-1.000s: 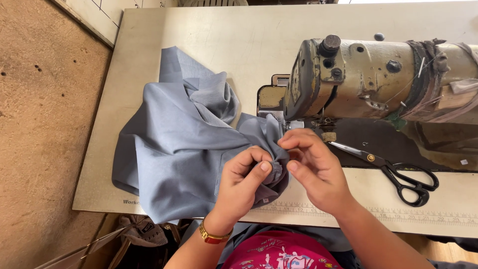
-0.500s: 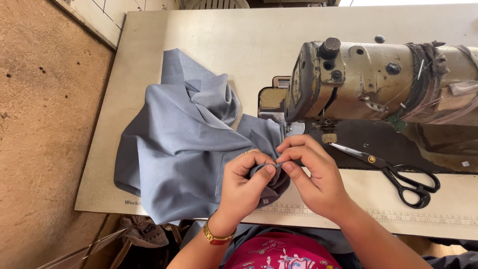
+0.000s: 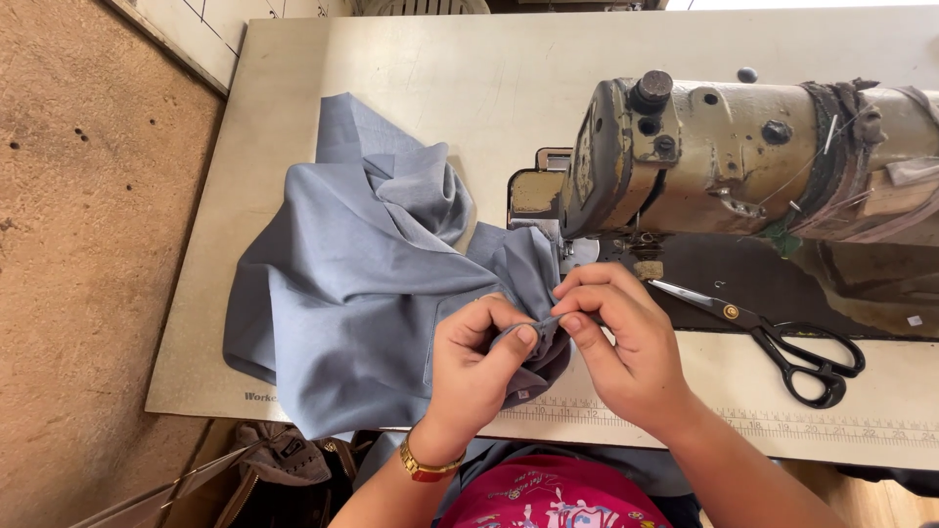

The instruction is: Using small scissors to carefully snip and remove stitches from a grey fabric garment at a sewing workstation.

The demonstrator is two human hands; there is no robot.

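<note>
Beside scissors [image 3: 782, 342], both hands pinch grey fabric [image 3: 362, 284].

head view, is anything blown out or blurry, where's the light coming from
Head view: sharp across both hands, left hand and right hand, and the grey fabric; the top right corner by the sewing machine is blown out white; soft shadows fall under the machine.

pale worktable [image 3: 411, 59] under grey-blue cloth [image 3: 342, 284], worn sewing machine [image 3: 724, 156], black scissors [image 3: 782, 337], perhaps a printed ruler edge [image 3: 831, 425]

Sewing machine [image 3: 743, 156] runs off the right edge; its needle is hidden.
</note>
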